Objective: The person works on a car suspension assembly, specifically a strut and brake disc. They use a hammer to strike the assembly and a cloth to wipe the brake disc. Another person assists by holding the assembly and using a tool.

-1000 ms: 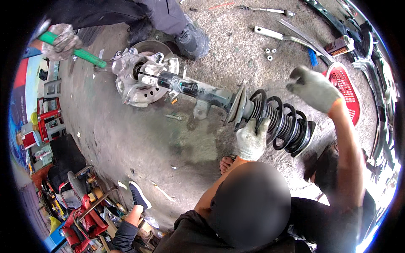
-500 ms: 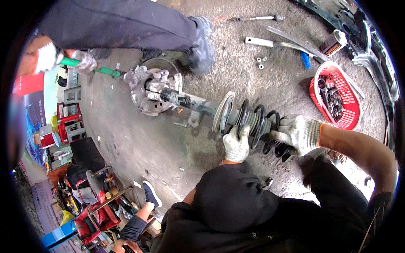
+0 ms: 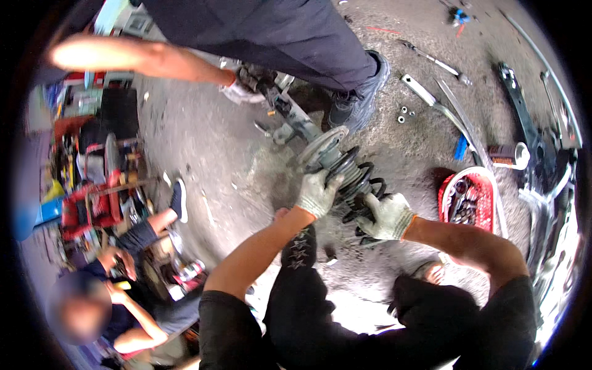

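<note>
A strut assembly point(image 3: 299, 123) lies diagonally on the floor, with a dark coil spring point(image 3: 348, 166) and pale round plate point(image 3: 317, 147) at its near end. My gloved left hand point(image 3: 319, 191) grips the spring just below that plate. My gloved right hand point(image 3: 385, 216) has its fingers curled on the lower coils at the spring's end. A co-worker's bare arm point(image 3: 163, 61) reaches to the strut's far end, the gloved hand point(image 3: 240, 91) partly hidden there.
A co-worker's dark-trousered leg and boot point(image 3: 357, 92) stand over the strut. To the right are a red basket point(image 3: 443, 200) of parts, long tools point(image 3: 419, 89), a can point(image 3: 505, 154) and metal parts point(image 3: 530, 135). Left, a seated person point(image 3: 132, 320) is beside cluttered red stools point(image 3: 80, 209).
My right hand came down from mid-air onto the spring. The co-worker's leg and arm shifted rightward over the strut's far end, hiding much of it; the green-handled tool is out of sight. The view shifted.
</note>
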`<state>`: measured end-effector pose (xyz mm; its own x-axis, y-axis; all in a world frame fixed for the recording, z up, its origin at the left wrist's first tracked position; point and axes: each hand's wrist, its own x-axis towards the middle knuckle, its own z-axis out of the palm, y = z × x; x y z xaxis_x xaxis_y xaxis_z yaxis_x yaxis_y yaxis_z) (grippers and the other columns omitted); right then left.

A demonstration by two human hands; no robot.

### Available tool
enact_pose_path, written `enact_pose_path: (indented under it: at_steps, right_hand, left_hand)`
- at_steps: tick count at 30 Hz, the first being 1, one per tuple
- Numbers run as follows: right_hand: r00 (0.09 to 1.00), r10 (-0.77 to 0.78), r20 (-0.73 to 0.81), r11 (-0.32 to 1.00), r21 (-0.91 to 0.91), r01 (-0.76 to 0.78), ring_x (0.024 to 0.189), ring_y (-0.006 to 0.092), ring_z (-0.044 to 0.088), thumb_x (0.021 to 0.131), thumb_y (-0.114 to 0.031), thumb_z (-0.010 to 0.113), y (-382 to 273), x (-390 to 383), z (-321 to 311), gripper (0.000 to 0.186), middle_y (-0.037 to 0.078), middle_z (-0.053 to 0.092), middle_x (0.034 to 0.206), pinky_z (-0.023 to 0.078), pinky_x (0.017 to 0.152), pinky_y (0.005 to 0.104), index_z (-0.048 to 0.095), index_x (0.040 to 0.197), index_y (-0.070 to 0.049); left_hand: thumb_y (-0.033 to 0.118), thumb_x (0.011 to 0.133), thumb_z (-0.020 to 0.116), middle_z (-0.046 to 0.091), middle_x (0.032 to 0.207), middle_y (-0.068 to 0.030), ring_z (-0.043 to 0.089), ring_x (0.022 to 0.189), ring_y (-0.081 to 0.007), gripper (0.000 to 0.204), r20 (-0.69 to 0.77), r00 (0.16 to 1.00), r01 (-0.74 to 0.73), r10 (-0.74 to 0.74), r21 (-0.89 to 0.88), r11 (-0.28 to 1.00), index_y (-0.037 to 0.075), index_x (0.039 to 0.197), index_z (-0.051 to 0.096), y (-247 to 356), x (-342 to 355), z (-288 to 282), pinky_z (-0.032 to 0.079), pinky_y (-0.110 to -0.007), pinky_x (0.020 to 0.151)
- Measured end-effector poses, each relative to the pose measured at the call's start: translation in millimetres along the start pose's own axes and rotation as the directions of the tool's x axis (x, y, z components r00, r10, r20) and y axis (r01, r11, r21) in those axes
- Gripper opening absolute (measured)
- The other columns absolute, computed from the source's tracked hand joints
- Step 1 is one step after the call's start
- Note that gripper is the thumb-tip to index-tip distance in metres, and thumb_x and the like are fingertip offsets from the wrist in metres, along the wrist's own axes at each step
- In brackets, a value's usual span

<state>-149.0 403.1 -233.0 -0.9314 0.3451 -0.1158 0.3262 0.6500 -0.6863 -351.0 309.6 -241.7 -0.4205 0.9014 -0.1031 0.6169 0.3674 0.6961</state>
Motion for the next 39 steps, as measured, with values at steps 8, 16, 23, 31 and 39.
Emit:
enact_pose_path:
  at_steps: [8, 16, 23, 31, 39]
  right_hand:
    - [1.0, 0.002, -0.006, 0.999, -0.033, -0.002, 0.06, 0.0361, 0.064, 0.08, -0.045, 0.057, 2.4, -0.7, 4.0, 0.044, 0.018, 0.061, 0.058, 0.051, 0.057, 0.0459, 0.051, 0.097, -0.005]
    - [0.944, -0.128, -0.306, 0.992, -0.031, 0.124, 0.049, 0.0345, 0.06, 0.077, -0.039, 0.063, 5.9, -7.0, 8.1, 0.037, 0.015, 0.059, 0.056, 0.048, 0.049, 0.046, 0.054, 0.096, -0.008]
    - [0.976, -0.063, -0.208, 0.996, -0.069, 0.05, 0.056, 0.0382, 0.061, 0.077, -0.039, 0.061, -0.5, -7.4, 19.9, 0.038, 0.018, 0.061, 0.06, 0.05, 0.054, 0.0472, 0.054, 0.099, -0.009]
    - [0.997, 0.082, 0.013, 0.991, -0.107, -0.08, 0.072, 0.0428, 0.062, 0.081, -0.04, 0.057, -7.9, -3.5, 7.2, 0.042, 0.024, 0.063, 0.073, 0.048, 0.069, 0.0522, 0.051, 0.104, -0.005]
    - [0.993, 0.116, 0.007, 0.974, -0.196, -0.113, 0.073, 0.0423, 0.062, 0.084, -0.042, 0.055, -8.0, -15.8, 12.3, 0.044, 0.024, 0.063, 0.074, 0.048, 0.07, 0.0512, 0.05, 0.107, -0.005]
  left_hand:
    - [0.046, 0.083, 0.061, 0.064, 0.082, -0.0251, 0.061, 0.083, -0.0414, 0.051, -0.175, 0.974, 0.167, -0.146, 0.108, 0.98, -0.004, 0.091, 0.064, 20.6, -3.9, 7.4, 0.048, -0.044, 0.076]
    - [0.045, 0.083, 0.06, 0.063, 0.095, -0.0256, 0.06, 0.092, -0.0398, 0.05, -0.151, 0.942, 0.333, -0.299, 0.331, 0.883, -0.001, 0.1, 0.065, 53.2, 2.2, 4.5, 0.048, -0.042, 0.083]
    - [0.038, 0.084, 0.059, 0.064, 0.091, -0.024, 0.06, 0.089, -0.0394, 0.041, -0.188, 0.963, 0.217, -0.192, 0.118, 0.969, -0.002, 0.092, 0.067, 28.2, -7.2, 9.5, 0.048, -0.043, 0.081]
    - [0.041, 0.085, 0.055, 0.064, 0.087, -0.0244, 0.061, 0.087, -0.0388, 0.043, -0.139, 0.98, 0.172, -0.142, 0.236, 0.956, -0.001, 0.088, 0.068, 12.2, 0.5, 16.1, 0.049, -0.043, 0.078]
    - [0.035, 0.086, 0.056, 0.064, 0.084, -0.0245, 0.062, 0.083, -0.0389, 0.037, -0.155, 0.982, 0.137, -0.109, 0.185, 0.973, -0.001, 0.085, 0.066, 22.9, -3.9, 16.4, 0.05, -0.045, 0.076]
